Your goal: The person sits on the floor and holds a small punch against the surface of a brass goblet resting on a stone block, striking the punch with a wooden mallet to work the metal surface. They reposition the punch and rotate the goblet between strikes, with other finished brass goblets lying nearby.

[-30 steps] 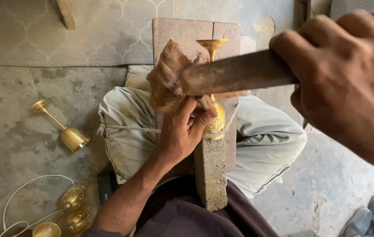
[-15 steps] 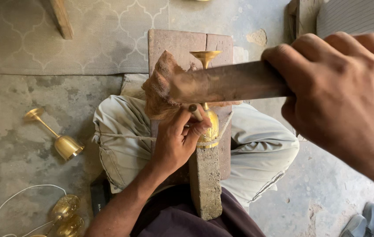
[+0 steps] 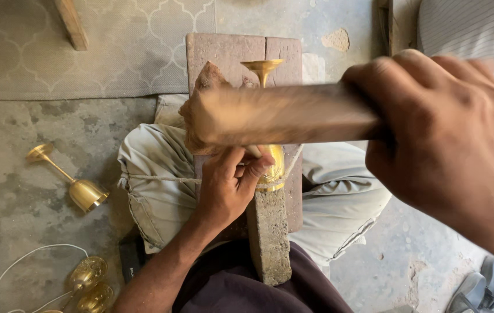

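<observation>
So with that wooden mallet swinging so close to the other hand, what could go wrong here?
1. The left hand grips the brass goblet right under the blurred wooden mallet; a stray blow could hit its fingers.
2. The goblet lies on a narrow stone block; it might slip sideways.
3. A hard hit could dent the thin brass.
</observation>
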A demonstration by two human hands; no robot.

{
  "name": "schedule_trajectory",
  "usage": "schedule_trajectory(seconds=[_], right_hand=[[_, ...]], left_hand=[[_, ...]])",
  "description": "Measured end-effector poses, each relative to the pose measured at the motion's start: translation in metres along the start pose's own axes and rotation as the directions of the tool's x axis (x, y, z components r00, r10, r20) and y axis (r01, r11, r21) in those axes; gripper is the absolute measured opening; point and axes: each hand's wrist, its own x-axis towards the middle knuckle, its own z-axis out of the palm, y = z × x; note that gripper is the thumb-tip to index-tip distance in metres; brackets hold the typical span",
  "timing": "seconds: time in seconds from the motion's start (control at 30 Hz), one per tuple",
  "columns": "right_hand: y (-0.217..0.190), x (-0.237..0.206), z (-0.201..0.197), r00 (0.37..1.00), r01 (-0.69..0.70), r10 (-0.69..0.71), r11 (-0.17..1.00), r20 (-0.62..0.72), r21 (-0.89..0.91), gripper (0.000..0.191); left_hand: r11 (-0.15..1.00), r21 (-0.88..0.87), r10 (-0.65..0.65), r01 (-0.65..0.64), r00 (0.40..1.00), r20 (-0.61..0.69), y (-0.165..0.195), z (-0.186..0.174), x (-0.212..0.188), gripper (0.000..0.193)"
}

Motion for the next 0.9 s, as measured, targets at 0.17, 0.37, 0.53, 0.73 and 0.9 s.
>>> schedule_trajectory(seconds=[0.17,0.37,0.53,0.73,0.9], right_hand=[[0.000,-0.001,-0.004,0.999,0.043,-0.040,0.995,0.029,-0.095,0.035],[0.005,-0.008,-0.004,0.996,0.019,-0.008,0.992,0.091,-0.124,0.040],[0.003,-0.016,0.001,0.997,-0.042,0.044,0.998,0.061,-0.039,0.040],[0.006,-0.020,0.000,0.995,-0.051,0.053,0.998,0.084,-0.029,0.041],[0.006,-0.026,0.000,0.994,-0.064,0.066,0.998,0.082,-0.028,0.043]], left_hand=[[0.991,0.133,0.001,-0.003,1.000,0.014,-0.002,0.005,0.003,0.016],[0.993,0.121,-0.023,0.016,0.998,0.053,0.000,0.005,0.002,0.015],[0.992,0.118,0.052,-0.054,0.998,0.018,-0.006,0.010,0.003,0.022],[0.973,0.231,0.015,-0.026,0.999,0.052,-0.012,0.011,-0.001,0.019],[0.942,0.306,0.146,-0.136,0.989,-0.012,-0.011,0.014,-0.003,0.022]])
